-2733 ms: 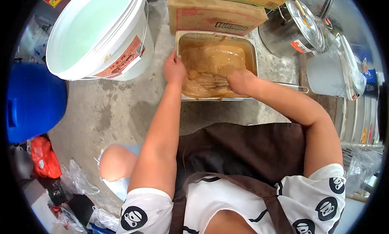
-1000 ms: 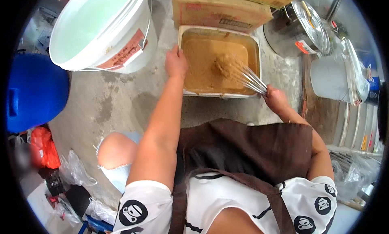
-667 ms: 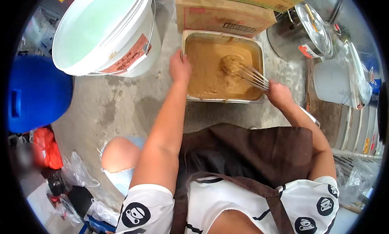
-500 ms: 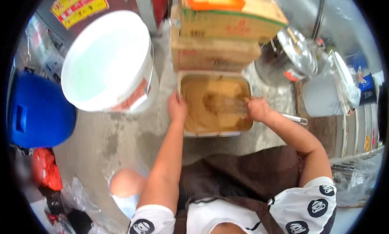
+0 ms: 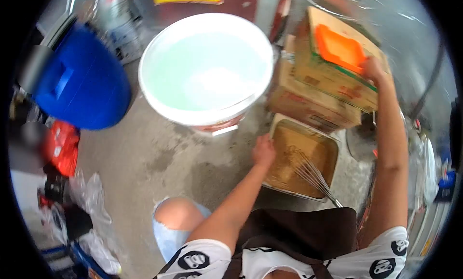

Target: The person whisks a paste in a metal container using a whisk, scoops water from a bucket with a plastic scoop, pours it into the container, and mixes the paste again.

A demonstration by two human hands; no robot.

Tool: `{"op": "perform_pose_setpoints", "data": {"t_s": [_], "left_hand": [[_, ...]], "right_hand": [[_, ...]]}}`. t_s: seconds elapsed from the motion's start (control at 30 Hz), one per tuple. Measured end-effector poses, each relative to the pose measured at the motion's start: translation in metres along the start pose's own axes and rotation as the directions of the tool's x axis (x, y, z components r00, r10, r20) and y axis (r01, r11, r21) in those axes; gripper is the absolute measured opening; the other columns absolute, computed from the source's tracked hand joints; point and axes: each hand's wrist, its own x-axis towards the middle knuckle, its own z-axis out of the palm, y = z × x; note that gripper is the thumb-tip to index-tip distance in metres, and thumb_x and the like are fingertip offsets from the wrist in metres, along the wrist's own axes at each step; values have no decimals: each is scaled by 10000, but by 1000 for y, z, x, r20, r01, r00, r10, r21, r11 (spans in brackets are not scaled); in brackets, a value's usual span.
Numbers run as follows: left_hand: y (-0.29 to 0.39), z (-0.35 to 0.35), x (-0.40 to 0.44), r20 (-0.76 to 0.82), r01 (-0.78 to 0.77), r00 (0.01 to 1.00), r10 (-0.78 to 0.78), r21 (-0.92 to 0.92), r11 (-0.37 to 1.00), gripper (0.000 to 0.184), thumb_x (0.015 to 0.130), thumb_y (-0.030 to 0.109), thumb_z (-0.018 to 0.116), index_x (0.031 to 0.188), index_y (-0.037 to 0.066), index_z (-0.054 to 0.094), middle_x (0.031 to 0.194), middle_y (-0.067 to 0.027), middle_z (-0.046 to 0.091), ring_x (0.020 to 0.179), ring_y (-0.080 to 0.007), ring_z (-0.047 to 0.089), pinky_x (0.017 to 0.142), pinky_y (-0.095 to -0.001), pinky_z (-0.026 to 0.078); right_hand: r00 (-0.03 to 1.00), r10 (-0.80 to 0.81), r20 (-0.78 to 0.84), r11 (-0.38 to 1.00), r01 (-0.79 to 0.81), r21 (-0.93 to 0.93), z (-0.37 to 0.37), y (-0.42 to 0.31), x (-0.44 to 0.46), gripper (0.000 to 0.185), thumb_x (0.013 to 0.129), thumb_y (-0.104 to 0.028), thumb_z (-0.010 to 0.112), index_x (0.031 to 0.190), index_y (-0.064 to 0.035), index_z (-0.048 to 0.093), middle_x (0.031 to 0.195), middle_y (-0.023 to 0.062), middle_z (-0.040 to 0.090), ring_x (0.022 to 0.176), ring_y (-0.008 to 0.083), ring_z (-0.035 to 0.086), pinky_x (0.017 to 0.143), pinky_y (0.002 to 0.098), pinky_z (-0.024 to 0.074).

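Note:
On the concrete floor sits a metal pan [image 5: 329, 139] holding brown liquid. My left hand [image 5: 264, 151] is closed on the pan's left rim. A wire whisk [image 5: 316, 176] leans in the liquid, its handle over the near right edge, with no hand on it. My right hand [image 5: 374, 70] reaches up to the cardboard boxes, its fingers closed at the right edge of a shallow orange plastic tray [image 5: 340, 48] that lies on the top box. Part of the grip is hidden by the hand itself.
A big white bucket [image 5: 205, 117] of pale green liquid stands left of the stacked cardboard boxes [image 5: 333, 88]. Farther left is a blue barrel [image 5: 87, 81], with a red bag [image 5: 62, 146] and plastic bags below it. A metal pot [image 5: 361, 139] stands right of the pan.
My right hand has let go of the whisk and moved up to the orange tray. The whisk now rests in the pan. My left hand stays on the rim; the view has shifted left.

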Motion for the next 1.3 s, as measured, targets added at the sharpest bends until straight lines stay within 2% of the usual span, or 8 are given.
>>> {"op": "perform_pose_setpoints", "data": {"t_s": [0.1, 0.3, 0.5, 0.63, 0.8, 1.03, 1.1, 1.3], "left_hand": [[4, -4, 1, 28, 51, 998, -49, -47, 998, 263, 835, 183, 487, 1080, 88, 508, 1028, -175, 511, 875, -381, 542, 729, -469, 442], [9, -10, 1, 58, 67, 996, -66, -7, 998, 232, 838, 178, 490, 1051, 87, 503, 998, -160, 507, 854, -368, 545, 714, -464, 447], [9, -15, 4, 78, 90, 993, -86, -57, 994, 239, 836, 180, 490, 1053, 82, 502, 983, -160, 514, 820, -364, 547, 683, -457, 446], [11, -16, 2, 122, 122, 986, -115, -48, 991, 215, 843, 174, 486, 1032, 74, 506, 1003, -153, 505, 791, -368, 555, 664, -464, 450], [9, -12, 3, 91, 51, 995, -49, -18, 999, 230, 857, 185, 460, 1052, 66, 487, 996, -148, 503, 784, -368, 561, 661, -468, 452], [15, -23, 4, 188, 113, 977, -105, -35, 993, 209, 872, 172, 431, 1038, 49, 458, 1023, -158, 480, 832, -364, 558, 680, -460, 460], [16, -23, 5, 203, 108, 974, -98, -36, 994, 177, 881, 151, 417, 1012, 37, 449, 1019, -162, 466, 872, -354, 552, 700, -444, 469], [11, -14, 6, 236, 105, 967, -98, -19, 994, 228, 878, 168, 420, 1062, 34, 439, 1062, -165, 473, 857, -362, 558, 712, -442, 472]], "right_hand": [[962, 260, 82, 514, -210, 832, -25, -38, -49, 96, 792, -101, 485, 825, -24, 531, 600, 39, 490, 405, 116, 402, 349, 233, 314], [998, -60, -14, 530, 43, 847, -39, -187, -105, 131, 790, -111, 478, 856, -3, 511, 661, 31, 478, 496, 100, 427, 394, 218, 330], [855, -480, 197, 844, 511, -162, 22, -314, -74, 96, 717, -158, 576, 685, -94, 639, 654, 31, 609, 621, 185, 609, 522, 296, 459], [746, -506, 434, 191, 587, -787, 46, -364, -71, 103, 702, -160, 594, 720, -99, 675, 733, 67, 652, 699, 246, 624, 628, 326, 489], [903, -339, -263, 940, 333, -70, 88, -376, -69, 168, 749, -110, 525, 828, -8, 632, 915, 199, 614, 818, 311, 607, 759, 375, 479], [749, -589, 303, 624, 660, -420, 94, -402, -72, 153, 796, -87, 488, 861, 40, 544, 813, 232, 610, 685, 263, 613, 615, 349, 491], [899, -269, 345, 726, -47, 686, 97, -397, -76, 140, 821, -43, 447, 884, 58, 520, 729, 198, 597, 577, 226, 589, 473, 308, 456], [924, -306, 231, 502, -50, 863, 71, -394, -95, 200, 860, -78, 379, 938, 79, 476, 748, 167, 568, 514, 163, 514, 444, 250, 413]]}}
